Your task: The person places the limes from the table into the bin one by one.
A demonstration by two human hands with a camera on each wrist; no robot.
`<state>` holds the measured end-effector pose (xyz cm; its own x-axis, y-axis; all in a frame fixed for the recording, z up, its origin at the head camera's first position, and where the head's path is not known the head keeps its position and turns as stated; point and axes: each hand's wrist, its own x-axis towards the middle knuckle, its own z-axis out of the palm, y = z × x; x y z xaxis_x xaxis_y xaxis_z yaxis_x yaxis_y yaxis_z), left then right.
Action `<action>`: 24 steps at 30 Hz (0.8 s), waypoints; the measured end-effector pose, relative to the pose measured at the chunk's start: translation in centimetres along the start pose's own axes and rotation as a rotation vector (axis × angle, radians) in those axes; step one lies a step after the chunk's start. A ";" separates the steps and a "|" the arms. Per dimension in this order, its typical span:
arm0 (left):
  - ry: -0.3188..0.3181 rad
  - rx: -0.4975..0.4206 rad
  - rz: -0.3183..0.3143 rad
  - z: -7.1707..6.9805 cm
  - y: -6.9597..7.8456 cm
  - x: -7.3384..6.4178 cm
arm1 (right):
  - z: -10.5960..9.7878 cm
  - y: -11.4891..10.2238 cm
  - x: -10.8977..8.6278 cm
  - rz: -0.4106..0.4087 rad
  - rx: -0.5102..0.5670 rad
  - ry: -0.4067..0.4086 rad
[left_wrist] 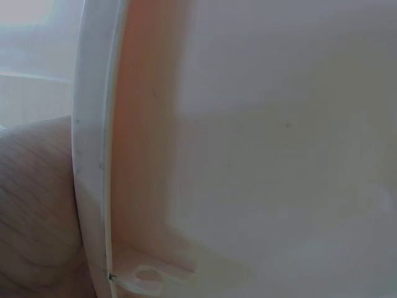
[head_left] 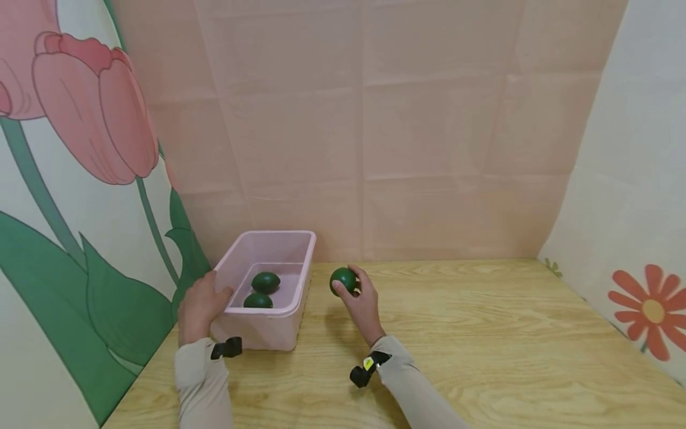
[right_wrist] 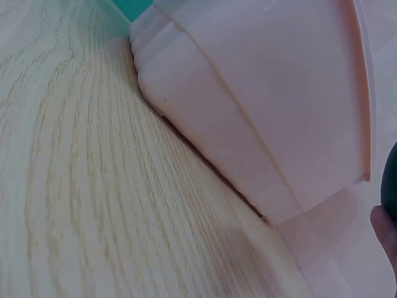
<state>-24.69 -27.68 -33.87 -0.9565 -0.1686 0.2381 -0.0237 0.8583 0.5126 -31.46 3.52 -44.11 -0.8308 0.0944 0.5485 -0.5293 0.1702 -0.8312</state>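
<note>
My left hand (head_left: 202, 307) grips the left rim of a pink plastic bin (head_left: 256, 328), its thumb lying over the edge. Inside the bin, two dark green avocados (head_left: 265, 282) rest near each other on the bottom. To the right of the bin, my right hand (head_left: 362, 301) holds a third avocado (head_left: 342, 280) between thumb and fingers, above the table. Only a sliver of that avocado (right_wrist: 391, 186) and a fingertip show at the right edge of the right wrist view. The left wrist view shows the rim (left_wrist: 96, 143) and outer wall of the bin close up.
The bin stands on a wood-grain table (head_left: 482, 339) at the left. Behind the table hangs a pinkish sheet (head_left: 429, 131). Walls with a tulip print (head_left: 96, 107) and a red flower print (head_left: 652, 311) close off the left and right sides.
</note>
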 end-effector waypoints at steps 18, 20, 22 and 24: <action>-0.008 0.010 0.006 -0.2 0.3 -0.1 | -0.5 -5.2 -1.0 -0.001 -0.003 0.001; -0.006 0.012 0.009 -0.2 0.3 0.0 | -0.5 -5.3 -1.0 -0.004 0.000 0.004; -0.003 0.017 0.014 -0.2 0.3 -0.1 | -0.5 -5.3 -1.0 -0.008 0.000 0.006; -0.003 0.016 0.014 -0.2 0.2 -0.1 | -0.5 -5.3 -1.0 -0.008 0.001 0.007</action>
<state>-24.58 -27.57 -33.63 -0.9577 -0.1550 0.2425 -0.0150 0.8684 0.4956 -27.70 3.05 -40.21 -0.8253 0.0995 0.5559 -0.5364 0.1699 -0.8267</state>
